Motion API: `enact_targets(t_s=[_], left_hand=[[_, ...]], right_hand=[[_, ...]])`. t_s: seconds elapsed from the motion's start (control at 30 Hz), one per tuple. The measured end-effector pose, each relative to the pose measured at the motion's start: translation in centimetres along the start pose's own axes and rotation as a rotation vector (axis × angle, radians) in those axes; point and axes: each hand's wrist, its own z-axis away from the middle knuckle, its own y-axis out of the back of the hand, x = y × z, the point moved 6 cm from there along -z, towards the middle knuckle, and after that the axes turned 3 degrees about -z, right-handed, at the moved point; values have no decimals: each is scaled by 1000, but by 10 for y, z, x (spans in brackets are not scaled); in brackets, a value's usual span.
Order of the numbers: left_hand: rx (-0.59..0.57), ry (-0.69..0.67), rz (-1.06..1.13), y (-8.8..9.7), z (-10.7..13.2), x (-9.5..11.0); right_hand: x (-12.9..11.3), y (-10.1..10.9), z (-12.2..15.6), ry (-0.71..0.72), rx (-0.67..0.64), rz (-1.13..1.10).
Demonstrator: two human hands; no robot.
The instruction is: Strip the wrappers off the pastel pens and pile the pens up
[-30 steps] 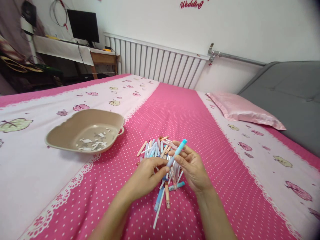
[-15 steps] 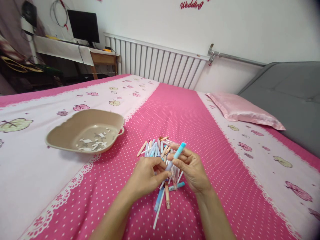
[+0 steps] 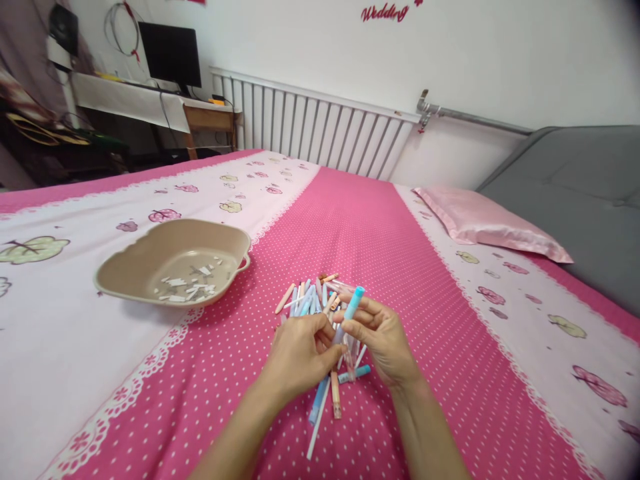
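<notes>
A slim light-blue pen (image 3: 354, 303) with a bright blue end slants upward between my hands. The fingers of my right hand (image 3: 384, 339) pinch it along its upper part. My left hand (image 3: 303, 350) closes thumb and fingers round its lower end, which the fingers partly hide. Beneath both hands lies a pile of pens and pen parts (image 3: 309, 298) in blue, peach and clear plastic. Toward me, a thin white stick (image 3: 319, 420), a blue tube (image 3: 317, 401) and a peach pen (image 3: 335, 399) stick out. Another short blue piece (image 3: 355, 374) lies below my right fingers.
Left of the pile, a beige basin (image 3: 117, 277) holds small white pieces (image 3: 193, 290) on the pink dotted bedsheet (image 3: 350, 220). A pink pillow (image 3: 485, 220) lies by the grey headboard (image 3: 580, 167). Behind the bed stand a white radiator (image 3: 310, 123) and a desk with a monitor (image 3: 170, 55).
The pen and my right fingers have shifted slightly left and down. Both hands keep their grip on it. The view has moved a little.
</notes>
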Motion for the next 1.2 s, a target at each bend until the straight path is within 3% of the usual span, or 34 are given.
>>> enact_targets(t_s=[0.2,0.33,0.43,0.6,0.73,0.83,0.93,1.1,1.2], left_hand=[[82,6,89,4,-3,-1],[195,-47,-35,10,0,1],[323,-139,-103,19,4,10],[638,-282,-196,50,10,24],[865,-252,-309,67,29,5],[811,-212,-422,61,61,-25],[708,-149,-453,55,107,-53],[533,-150,-442,51,172,-64],[445,-179,-545,47,199,-62]], right_hand=[[2,-8,-4,59,-56,113],[6,-12,-5,101,-68,202],[1,-8,-4,104,51,141],[-12,11,3,92,300,178],[-2,46,40,106,465,460],[14,83,97,17,726,804],[29,106,152,-83,882,933],[36,96,189,11,843,928],[36,84,199,50,859,1073]])
